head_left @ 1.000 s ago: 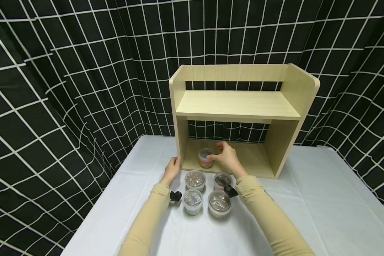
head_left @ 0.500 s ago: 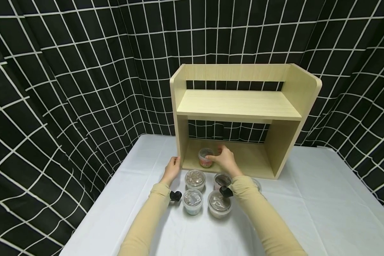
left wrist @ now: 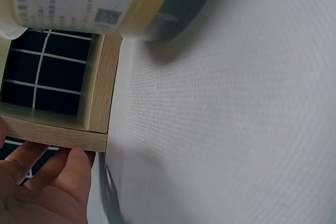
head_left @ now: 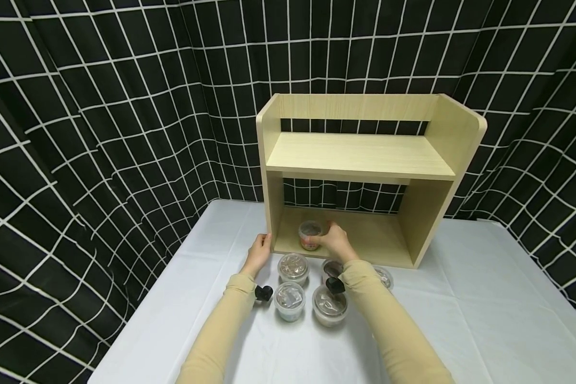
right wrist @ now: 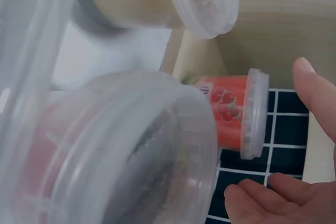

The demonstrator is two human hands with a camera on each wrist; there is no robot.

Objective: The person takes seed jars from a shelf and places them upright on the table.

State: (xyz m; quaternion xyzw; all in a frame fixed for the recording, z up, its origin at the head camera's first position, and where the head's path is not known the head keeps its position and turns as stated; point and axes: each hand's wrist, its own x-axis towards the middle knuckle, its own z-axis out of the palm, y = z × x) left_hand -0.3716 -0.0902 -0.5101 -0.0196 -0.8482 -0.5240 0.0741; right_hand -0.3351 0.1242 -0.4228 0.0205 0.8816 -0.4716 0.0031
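A small clear-lidded tub (head_left: 309,237) with a red fruit label stands on the bottom board of the wooden shelf unit (head_left: 360,172), near its left side. In the right wrist view the tub (right wrist: 230,112) stands apart from the spread thumb and fingers of my right hand (right wrist: 294,182). From the head view my right hand (head_left: 335,241) overlaps the tub's right side, thumb toward it. At the unit's left side panel, my left hand (head_left: 258,253) touches the outer side near the front edge. Its fingers (left wrist: 76,174) lie against the panel in the left wrist view.
Several lidded tubs (head_left: 289,302) stand on the white tablecloth (head_left: 480,309) before the unit. One tub (head_left: 383,276) is partly behind my right sleeve. A large tub (right wrist: 157,171) fills the right wrist view's lower left. A black gridded curtain (head_left: 125,106) surrounds the table.
My right wrist and forearm have shifted left, uncovering a tub on the right. The right hand has dipped slightly beside the shelf tub; the left hand stays at the panel.
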